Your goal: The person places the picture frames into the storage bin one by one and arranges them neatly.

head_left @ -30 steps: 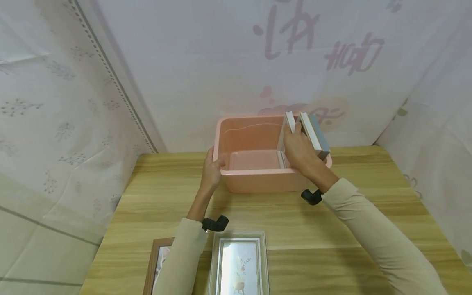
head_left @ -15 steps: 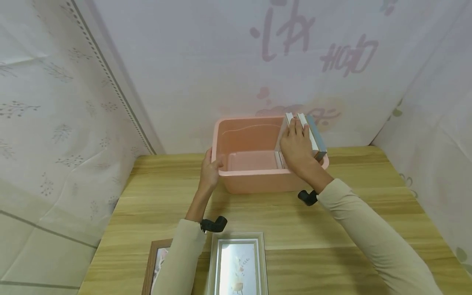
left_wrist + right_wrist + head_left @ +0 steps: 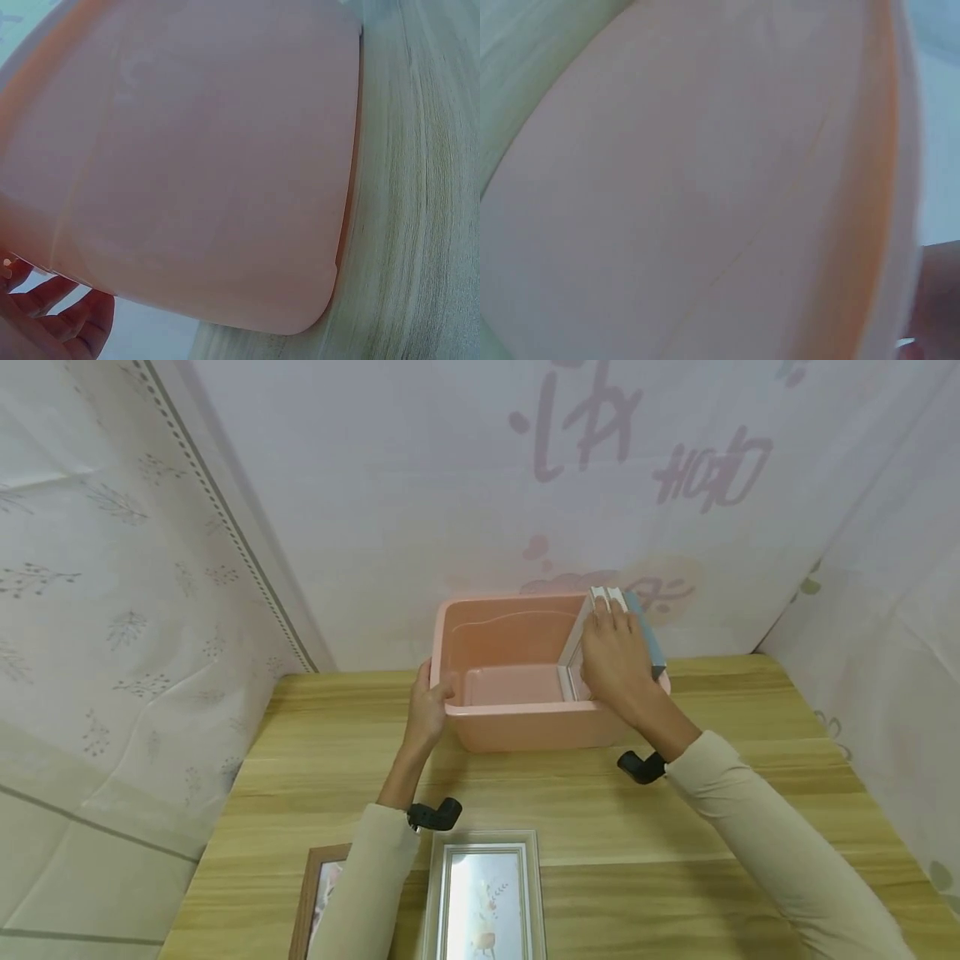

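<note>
A pink plastic tub (image 3: 525, 727) stands on the table. My left hand (image 3: 426, 714) grips its left rim, thumb over the edge and fingers at the outer wall, as the left wrist view shows around its fingers (image 3: 82, 319). Standing on edge in the tub's right end are white-edged picture frames (image 3: 597, 593) and a blue-grey one (image 3: 647, 635) beyond them. My right hand (image 3: 618, 660) lies against them, its fingers extended over the white top edges; the thumb is hidden. In the right wrist view the tub wall (image 3: 705, 172) covers most of the hand.
A silver picture frame (image 3: 540, 893) lies at the table's near side. Left of it, a brown wooden picture frame (image 3: 303, 902) is partly under my left sleeve (image 3: 371, 877). A printed cloth wall (image 3: 375, 527) rises behind the tub.
My right hand goes from gripping the left white picture frame to fingers laid across the top edges. That frame has shifted right, closing the gap to its neighbour. The left hand keeps its hold.
</note>
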Motion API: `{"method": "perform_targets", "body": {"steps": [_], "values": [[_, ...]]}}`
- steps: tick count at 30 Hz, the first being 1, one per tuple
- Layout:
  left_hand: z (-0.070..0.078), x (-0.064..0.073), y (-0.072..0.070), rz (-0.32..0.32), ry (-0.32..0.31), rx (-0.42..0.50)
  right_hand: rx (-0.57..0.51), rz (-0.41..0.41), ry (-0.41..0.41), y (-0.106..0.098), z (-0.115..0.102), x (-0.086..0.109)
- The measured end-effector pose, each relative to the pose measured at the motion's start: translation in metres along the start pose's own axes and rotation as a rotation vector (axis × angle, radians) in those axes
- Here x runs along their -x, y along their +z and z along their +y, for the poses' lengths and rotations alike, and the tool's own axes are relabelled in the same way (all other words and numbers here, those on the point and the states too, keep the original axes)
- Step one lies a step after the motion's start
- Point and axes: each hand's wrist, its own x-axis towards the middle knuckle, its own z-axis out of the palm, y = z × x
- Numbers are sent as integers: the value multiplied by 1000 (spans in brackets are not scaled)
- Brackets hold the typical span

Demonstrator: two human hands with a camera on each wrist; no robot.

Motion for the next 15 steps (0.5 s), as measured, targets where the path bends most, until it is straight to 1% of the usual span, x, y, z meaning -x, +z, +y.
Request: {"method": "perform_targets", "body": {"steps": [4,6,8,11,13,15], "values": [[1,-1,0,-5,1,-8,-133,239,-161,-5,-14,20],[1,-2,1,-4,5,-4,-216,326,-242,-7,-23,32],[1,-2,2,-2,6,-6,-280,380,-305,-7,-32,44],[1,-3,2,6,7,-1,-332,396,-413,-3,-44,60],[0,-3,1,12,8,2,-338,370,-483,5,-52,71],[0,-2,1,13,8,6,-343,317,-538,14,-60,81]]}}
